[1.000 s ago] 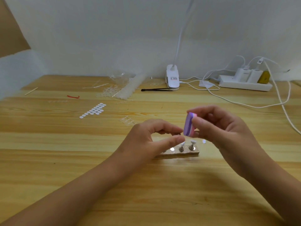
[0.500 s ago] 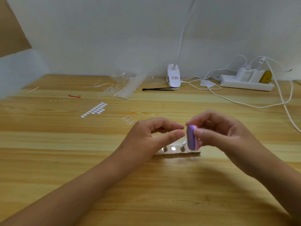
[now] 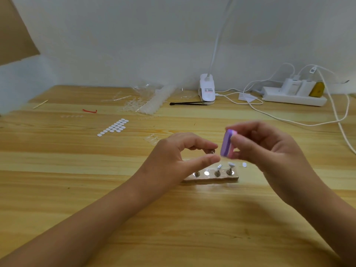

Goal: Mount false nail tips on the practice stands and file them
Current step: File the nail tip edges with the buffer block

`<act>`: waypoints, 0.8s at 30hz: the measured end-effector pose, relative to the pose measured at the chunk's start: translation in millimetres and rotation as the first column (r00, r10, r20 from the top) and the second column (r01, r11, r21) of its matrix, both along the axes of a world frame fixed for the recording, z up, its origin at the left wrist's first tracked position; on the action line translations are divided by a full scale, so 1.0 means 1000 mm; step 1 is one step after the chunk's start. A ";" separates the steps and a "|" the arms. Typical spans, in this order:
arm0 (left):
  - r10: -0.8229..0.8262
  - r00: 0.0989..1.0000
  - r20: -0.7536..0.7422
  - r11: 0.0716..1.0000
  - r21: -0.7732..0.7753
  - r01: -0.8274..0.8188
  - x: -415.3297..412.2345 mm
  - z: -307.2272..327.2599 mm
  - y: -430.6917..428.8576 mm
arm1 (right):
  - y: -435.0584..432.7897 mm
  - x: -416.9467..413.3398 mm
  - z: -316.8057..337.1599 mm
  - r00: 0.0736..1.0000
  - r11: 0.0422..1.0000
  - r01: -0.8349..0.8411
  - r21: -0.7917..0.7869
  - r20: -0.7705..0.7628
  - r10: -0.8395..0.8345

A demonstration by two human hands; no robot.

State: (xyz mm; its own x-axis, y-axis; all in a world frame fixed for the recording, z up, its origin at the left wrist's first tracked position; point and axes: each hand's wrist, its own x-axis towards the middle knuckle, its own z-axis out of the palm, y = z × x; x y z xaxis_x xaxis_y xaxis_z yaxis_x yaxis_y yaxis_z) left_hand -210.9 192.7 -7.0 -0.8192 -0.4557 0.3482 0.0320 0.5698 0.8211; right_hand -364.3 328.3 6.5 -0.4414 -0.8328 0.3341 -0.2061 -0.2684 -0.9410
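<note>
Both hands are up over the middle of the desk (image 3: pixel 173 228), working close together. The left hand (image 3: pixel 179 157) pinches a small metal stand (image 3: pixel 212 151) between thumb and forefinger, fingers curled over it; whether a nail tip sits on that stand is too small to tell. Just beside it, the right hand (image 3: pixel 269 149) grips a purple-and-pink buffer block (image 3: pixel 227 143) held on end, its narrow edge facing the left fingertips, and it looks a touch blurred. Below the hands, a wooden base (image 3: pixel 210 178) lies on the desk with three more stands upright in it; the two on the right carry pale nail tips (image 3: pixel 231 164), and one round silver socket (image 3: pixel 206 172) between the stands is bare. A single white sticker (image 3: pixel 244 164) lies just right of the base. Farther back on the left there's a sheet of white adhesive dots (image 3: pixel 113 127), a heap of clear nail tips (image 3: pixel 150 103), and a red band (image 3: pixel 89 111). Black tweezers (image 3: pixel 186 103) touch the white lamp clip (image 3: pixel 207 91), and a power strip (image 3: pixel 292 97) sits at the back right.
</note>
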 end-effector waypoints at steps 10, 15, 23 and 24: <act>-0.019 0.996 -0.086 0.908 0.415 0.053 0.000 0.003 -0.001 | 0.007 0.002 0.000 0.992 0.993 -0.104 0.063 -0.071 0.108; -0.028 0.997 -0.067 0.903 0.425 0.054 -0.002 0.002 0.003 | 0.005 0.007 0.000 0.999 0.999 -0.014 -0.053 0.042 0.016; -0.003 0.995 -0.098 0.879 0.475 0.049 -0.003 0.000 0.003 | 0.000 0.013 -0.006 0.990 0.997 0.018 -0.081 0.142 -0.006; -0.002 0.995 -0.102 0.875 0.481 0.051 -0.003 0.000 0.003 | 0.000 0.013 -0.006 0.990 0.998 0.000 -0.062 0.138 0.008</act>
State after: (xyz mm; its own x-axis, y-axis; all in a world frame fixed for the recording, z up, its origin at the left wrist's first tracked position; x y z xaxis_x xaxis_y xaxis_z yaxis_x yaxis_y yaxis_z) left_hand -214.3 195.9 -6.7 -0.8074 -0.5656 0.1679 0.1340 0.1015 0.9858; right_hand -351.0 328.2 0.2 -0.4835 -0.8144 0.3210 -0.0740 -0.3274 -0.9420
